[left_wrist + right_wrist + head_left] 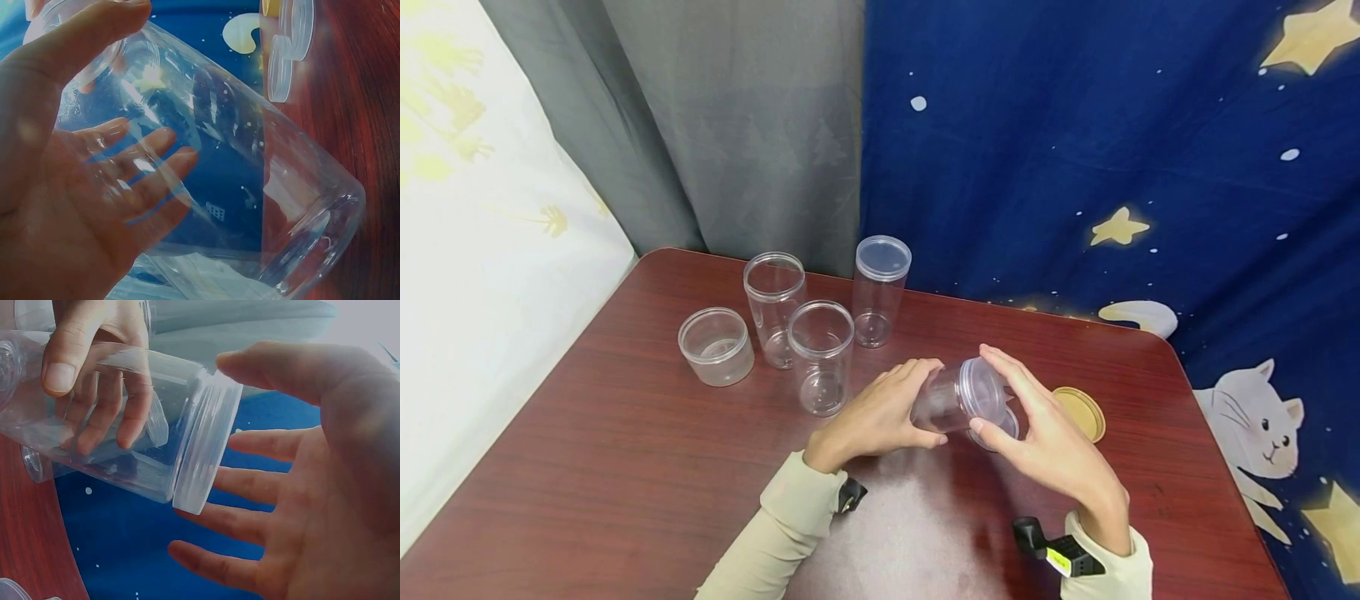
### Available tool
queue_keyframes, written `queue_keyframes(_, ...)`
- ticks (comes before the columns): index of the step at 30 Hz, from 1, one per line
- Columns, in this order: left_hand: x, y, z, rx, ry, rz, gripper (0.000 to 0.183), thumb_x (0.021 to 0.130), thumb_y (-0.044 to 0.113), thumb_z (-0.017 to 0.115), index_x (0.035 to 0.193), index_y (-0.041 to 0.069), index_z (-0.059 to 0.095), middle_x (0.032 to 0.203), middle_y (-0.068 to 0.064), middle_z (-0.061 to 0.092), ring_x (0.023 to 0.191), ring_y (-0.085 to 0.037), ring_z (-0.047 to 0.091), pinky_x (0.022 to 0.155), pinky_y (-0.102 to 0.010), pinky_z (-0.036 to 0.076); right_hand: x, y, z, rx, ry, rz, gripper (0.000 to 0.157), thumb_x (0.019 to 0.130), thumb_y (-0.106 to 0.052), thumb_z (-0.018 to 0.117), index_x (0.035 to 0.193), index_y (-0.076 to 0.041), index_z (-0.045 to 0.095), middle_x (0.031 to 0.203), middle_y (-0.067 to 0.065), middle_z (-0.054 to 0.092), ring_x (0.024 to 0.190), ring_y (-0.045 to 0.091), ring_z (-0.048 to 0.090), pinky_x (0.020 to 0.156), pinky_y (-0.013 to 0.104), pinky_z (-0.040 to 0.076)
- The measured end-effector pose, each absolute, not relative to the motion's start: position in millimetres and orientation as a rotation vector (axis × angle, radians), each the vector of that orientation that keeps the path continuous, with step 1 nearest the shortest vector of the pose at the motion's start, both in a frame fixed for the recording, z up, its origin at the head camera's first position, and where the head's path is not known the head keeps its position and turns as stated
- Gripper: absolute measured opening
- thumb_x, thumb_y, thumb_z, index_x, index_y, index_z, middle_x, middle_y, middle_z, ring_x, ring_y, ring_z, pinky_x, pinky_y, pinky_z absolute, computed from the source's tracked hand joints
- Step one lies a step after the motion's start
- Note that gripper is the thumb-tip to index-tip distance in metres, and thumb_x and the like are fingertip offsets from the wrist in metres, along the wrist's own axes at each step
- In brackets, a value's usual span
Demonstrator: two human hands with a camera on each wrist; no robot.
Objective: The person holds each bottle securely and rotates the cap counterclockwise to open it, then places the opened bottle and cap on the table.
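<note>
A tall clear plastic jar (942, 404) is held tilted above the table, its capped end toward the right. My left hand (880, 412) grips the jar's body, thumb on one side and fingers on the other, as the left wrist view shows through the clear wall. On the jar's mouth sits a translucent screw lid (209, 447). My right hand (1063, 442) holds this lid by its edge between thumb and spread fingers. The jar looks empty inside. Below it, partly hidden by the lid and right hand, clear loose lids (280, 69) lie on the table.
Two tall clear jars (822, 358) and a short clear tub (718, 358) stand on the red-brown table (625, 467), left of my hands. A tall jar with a translucent lid (883, 257) stands at the back. Right of my right hand lies a gold lid (1086, 415). Curtains hang behind.
</note>
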State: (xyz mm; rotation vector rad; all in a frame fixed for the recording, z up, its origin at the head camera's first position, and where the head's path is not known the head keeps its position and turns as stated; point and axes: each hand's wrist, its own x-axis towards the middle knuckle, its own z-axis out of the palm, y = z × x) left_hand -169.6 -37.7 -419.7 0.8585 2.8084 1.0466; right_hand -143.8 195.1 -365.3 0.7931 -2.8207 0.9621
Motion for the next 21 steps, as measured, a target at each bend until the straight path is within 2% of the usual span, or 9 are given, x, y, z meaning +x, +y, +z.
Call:
queue_keyframes(5, -170.1, -37.3, -420.0, 0.858, 2.818, 1.035, 0.086, 0.074, 0.042, 0.084, 0.142, 0.010, 0.043, 0.135, -0.004, 0.055, 0.124, -0.018, 0.052, 0.106, -0.042, 0.042, -144.7, 193.9, -365.4, 0.692, -2.813, 0.879, 0.076, 0.085, -0.036, 0.077, 0.150, -0.025, 0.040, 0.144, 0.000, 0.049, 0.117, 0.019, 0.057, 0.091, 0.044, 0.051)
queue_keyframes(8, -169.9, -37.0, -419.7, 0.868, 2.821, 1.026, 0.086, 0.074, 0.043, 0.084, 0.142, 0.010, 0.043, 0.136, -0.004, 0.055, 0.125, -0.018, 0.052, 0.106, -0.042, 0.042, -145.2, 192.0, -366.8, 0.623, -2.815, 0.767, 0.076, 0.083, -0.044, 0.077, 0.147, -0.019, 0.044, 0.129, 0.001, 0.056, 0.099, 0.017, 0.062, 0.080, 0.042, 0.051)
queue_keyframes(11, -169.2, -36.5, -419.0, 0.879, 2.823, 1.017, 0.087, 0.074, 0.043, 0.084, 0.142, 0.010, 0.043, 0.136, -0.004, 0.054, 0.125, -0.018, 0.051, 0.105, -0.042, 0.042, -144.8, 190.3, -367.6, 0.572, -2.828, 0.693, 0.079, 0.082, -0.051, 0.075, 0.146, -0.017, 0.045, 0.118, -0.001, 0.058, 0.088, 0.013, 0.060, 0.072, 0.037, 0.050)
queue_keyframes(15, -168.9, -35.8, -419.0, 0.894, 2.834, 1.003, 0.086, 0.073, 0.043, 0.084, 0.141, 0.010, 0.043, 0.133, -0.004, 0.056, 0.122, -0.018, 0.053, 0.103, -0.041, 0.044, -144.5, 188.6, -366.9, 0.554, -2.828, 0.676, 0.078, 0.082, -0.054, 0.075, 0.145, -0.017, 0.047, 0.114, -0.003, 0.059, 0.085, 0.011, 0.058, 0.070, 0.036, 0.048)
queue_keyframes(21, -169.6, -35.7, -420.6, 0.906, 2.846, 1.004, 0.086, 0.072, 0.043, 0.085, 0.140, 0.010, 0.044, 0.129, -0.004, 0.057, 0.118, -0.017, 0.055, 0.101, -0.040, 0.045, -144.9, 187.4, -366.5, 0.577, -2.802, 0.692, 0.076, 0.081, -0.052, 0.076, 0.143, -0.018, 0.049, 0.118, -0.003, 0.061, 0.086, 0.013, 0.062, 0.072, 0.038, 0.051)
